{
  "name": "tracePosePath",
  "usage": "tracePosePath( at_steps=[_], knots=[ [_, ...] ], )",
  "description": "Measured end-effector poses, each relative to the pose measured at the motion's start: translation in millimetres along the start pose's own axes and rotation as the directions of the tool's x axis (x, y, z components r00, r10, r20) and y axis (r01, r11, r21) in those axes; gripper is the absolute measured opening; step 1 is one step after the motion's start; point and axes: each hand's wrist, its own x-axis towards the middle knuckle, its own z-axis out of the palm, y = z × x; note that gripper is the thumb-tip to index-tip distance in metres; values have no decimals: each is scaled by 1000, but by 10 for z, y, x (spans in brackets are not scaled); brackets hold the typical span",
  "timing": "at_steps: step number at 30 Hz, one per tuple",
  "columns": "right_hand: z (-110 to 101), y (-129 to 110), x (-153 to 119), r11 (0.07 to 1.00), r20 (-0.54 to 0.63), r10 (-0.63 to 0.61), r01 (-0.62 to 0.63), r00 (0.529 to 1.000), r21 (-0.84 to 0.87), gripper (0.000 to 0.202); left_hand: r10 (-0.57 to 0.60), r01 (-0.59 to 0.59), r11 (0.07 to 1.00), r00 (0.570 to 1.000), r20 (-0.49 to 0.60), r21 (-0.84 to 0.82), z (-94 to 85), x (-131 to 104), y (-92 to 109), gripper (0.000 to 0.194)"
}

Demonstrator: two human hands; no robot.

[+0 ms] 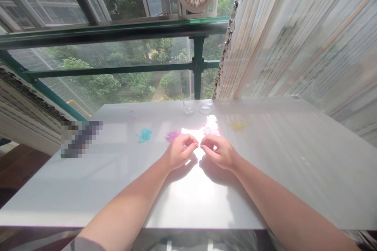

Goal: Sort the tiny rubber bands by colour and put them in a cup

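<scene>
Over the middle of the white table [118, 188], my left hand [179, 152] and my right hand [219, 153] face each other with fingertips almost meeting. Both are closed in a pinch of thumb and forefinger. Whatever lies between the fingertips is too small and washed out by glare to name. Just beyond my left hand is a purple pile of small thin loops or strands [172, 136]. A pinkish-red pile [212, 131] lies behind my right hand, partly lost in bright sunlight. Further left sits a teal pile [144, 135], and to the right a yellow one [238, 126].
At the table's far edge stand a clear round container [189, 106] and a clear shallow lid or dish [205, 109]. Two small pink pieces [132, 118] lie back left. A blurred-out dark object [82, 139] is at the left edge. Beyond are a green railing [118, 29] and a curtain [279, 43].
</scene>
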Motion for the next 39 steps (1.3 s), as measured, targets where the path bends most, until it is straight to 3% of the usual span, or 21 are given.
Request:
tracePosePath(
  at_steps=[8,13,16,20,23,39],
  knots=[
    [-39,25,15,1000,-18,-22,22,1000,-3,14,4,-4,1000,1000,14,-25,-5,1,-26,11],
    [-68,61,20,999,-28,21,-22,999,-43,15,-50,51,999,999,3,-11,-38,-12,-8,13],
    [-121,156,37,979,-110,82,-101,991,-179,15,-92,92,996,995,-30,6,-66,-12,-12,14],
    [-217,348,77,880,-265,184,-279,947,-385,14,-112,113,993,992,-61,23,-89,-5,-28,14],
    [-258,479,104,818,-313,221,-350,924,-456,15,-110,112,994,992,-58,22,-99,-6,-26,15],
    [-263,552,124,738,-257,178,-302,950,-604,23,-91,92,995,995,-45,33,-137,-2,-13,15]
  ],
)
